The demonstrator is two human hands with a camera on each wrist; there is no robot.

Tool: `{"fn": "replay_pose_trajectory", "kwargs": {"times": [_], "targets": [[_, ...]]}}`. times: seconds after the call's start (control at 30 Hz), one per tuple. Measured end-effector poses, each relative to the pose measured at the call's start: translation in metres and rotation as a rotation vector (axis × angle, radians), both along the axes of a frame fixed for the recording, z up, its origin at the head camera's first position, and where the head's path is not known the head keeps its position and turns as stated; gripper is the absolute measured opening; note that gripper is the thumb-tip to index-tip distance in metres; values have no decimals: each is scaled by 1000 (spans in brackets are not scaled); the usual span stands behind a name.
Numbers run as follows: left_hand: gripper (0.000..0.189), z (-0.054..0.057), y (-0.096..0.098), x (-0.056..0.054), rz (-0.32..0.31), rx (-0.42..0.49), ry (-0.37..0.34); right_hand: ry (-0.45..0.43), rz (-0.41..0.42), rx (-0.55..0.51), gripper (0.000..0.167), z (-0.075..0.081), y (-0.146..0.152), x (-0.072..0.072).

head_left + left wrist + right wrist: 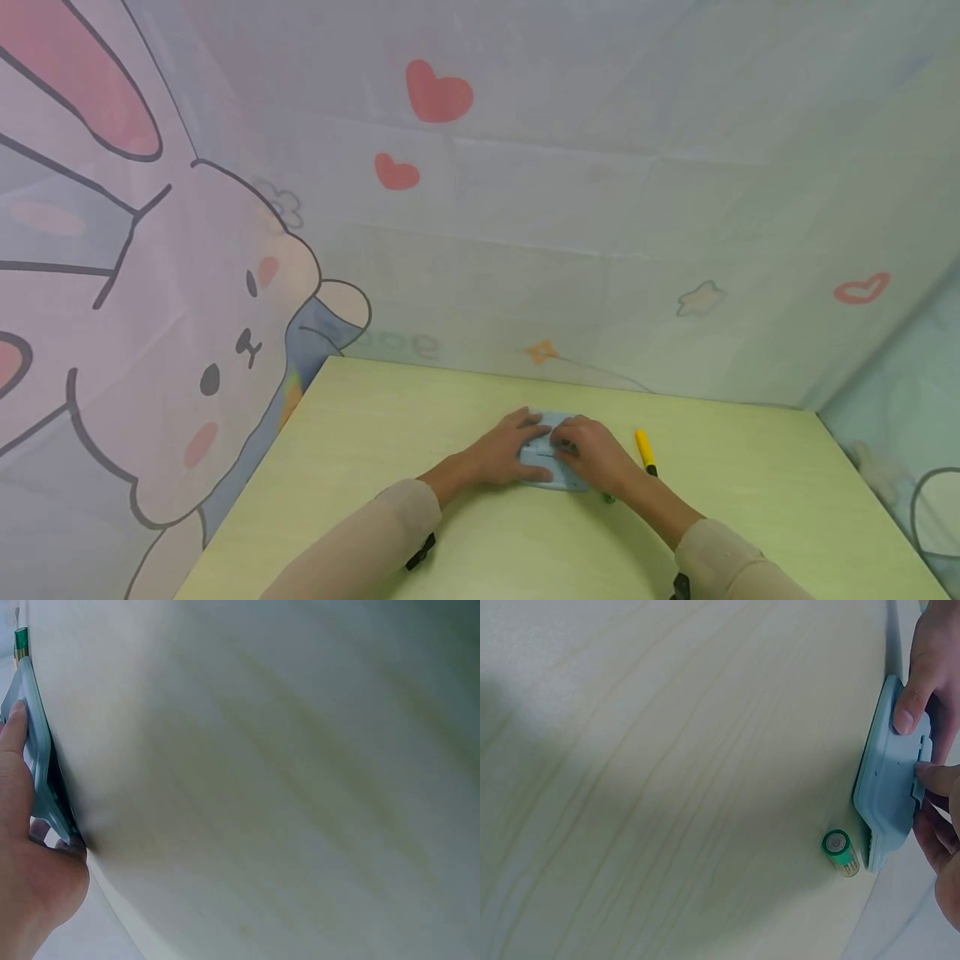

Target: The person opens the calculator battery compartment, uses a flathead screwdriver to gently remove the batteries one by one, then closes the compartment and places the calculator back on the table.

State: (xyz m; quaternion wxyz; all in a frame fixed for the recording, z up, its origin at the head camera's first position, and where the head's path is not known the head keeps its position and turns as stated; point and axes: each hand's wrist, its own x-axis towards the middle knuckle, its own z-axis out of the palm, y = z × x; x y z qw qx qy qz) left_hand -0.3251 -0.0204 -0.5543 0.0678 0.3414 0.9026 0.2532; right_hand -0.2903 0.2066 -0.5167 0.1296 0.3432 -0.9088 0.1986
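A light-blue plastic device (pixel 546 477) lies on the table with a slotted side facing up. My left hand (pixel 506 450) grips it from the left; in the right wrist view the left thumb (pixel 904 721) presses on its top face. My right hand (pixel 596 454) is over the right part of the device, fingers curled. Thumb and fingers pinch a small raised light-blue cover (pixel 919 791) at the slot; its far side is hidden. Close to the device's edge lies a green-ended battery (pixel 842 853), mostly behind the right hand in the head view.
A slim yellow-and-black tool (pixel 643 448), perhaps a marker or screwdriver, lies right of the right hand. The pale wooden table (pixel 420 400) meets a printed cloth backdrop (pixel 525 208) at its back edge.
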Motion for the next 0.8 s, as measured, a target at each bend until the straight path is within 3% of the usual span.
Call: {"fn": "replay_pose_trajectory", "kwargs": {"times": [0.8], "targets": [[83, 6, 0, 3, 6, 14, -8, 12, -12, 2, 12, -7, 2, 0]]}}
